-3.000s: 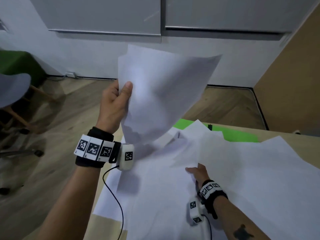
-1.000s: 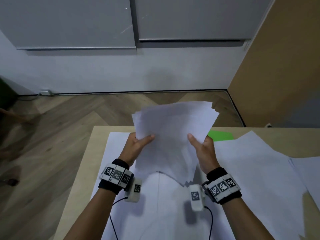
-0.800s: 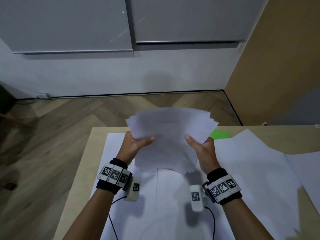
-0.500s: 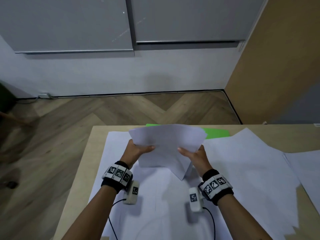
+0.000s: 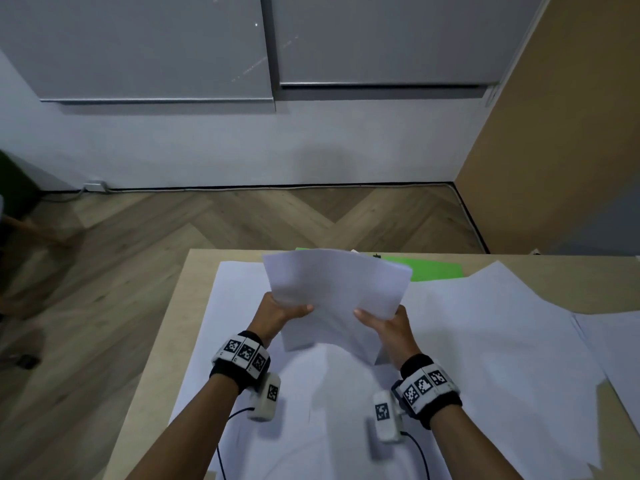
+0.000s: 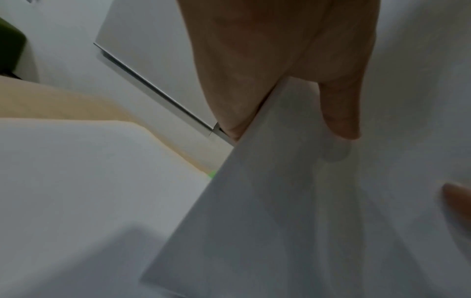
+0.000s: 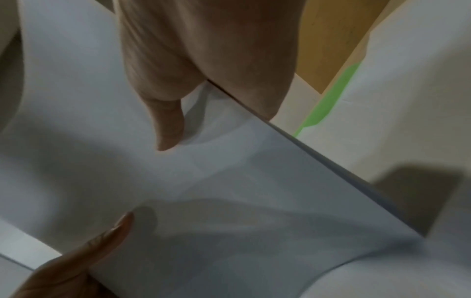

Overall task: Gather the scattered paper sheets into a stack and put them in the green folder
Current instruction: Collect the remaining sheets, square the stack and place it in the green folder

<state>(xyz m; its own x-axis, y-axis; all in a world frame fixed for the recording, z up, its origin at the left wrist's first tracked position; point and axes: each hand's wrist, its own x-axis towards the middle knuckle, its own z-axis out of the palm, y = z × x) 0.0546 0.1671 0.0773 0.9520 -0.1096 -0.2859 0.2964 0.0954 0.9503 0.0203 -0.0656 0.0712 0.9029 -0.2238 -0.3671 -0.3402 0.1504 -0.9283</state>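
A stack of white paper sheets (image 5: 334, 299) is held above the table between both hands. My left hand (image 5: 277, 315) grips its left edge, thumb on top. My right hand (image 5: 388, 323) grips the right edge, thumb on top too. The left wrist view shows the thumb lying on the paper stack (image 6: 318, 201), fingers behind. The right wrist view shows the same grip on the paper stack (image 7: 229, 181). The green folder (image 5: 427, 271) lies flat at the table's far edge, partly hidden behind the stack. A strip of the green folder (image 7: 328, 100) shows in the right wrist view.
Large white sheets (image 5: 485, 341) cover most of the wooden table (image 5: 187, 306) under my arms, and another sheet (image 5: 613, 341) lies at the right edge. Wood floor and grey cabinets lie beyond the table. Cables run from the wrist cameras.
Three seconds ago my left hand alone held the sheets high while the right lay on the table. Both hands then gripped the stack, lowered it toward the table and squared it up.
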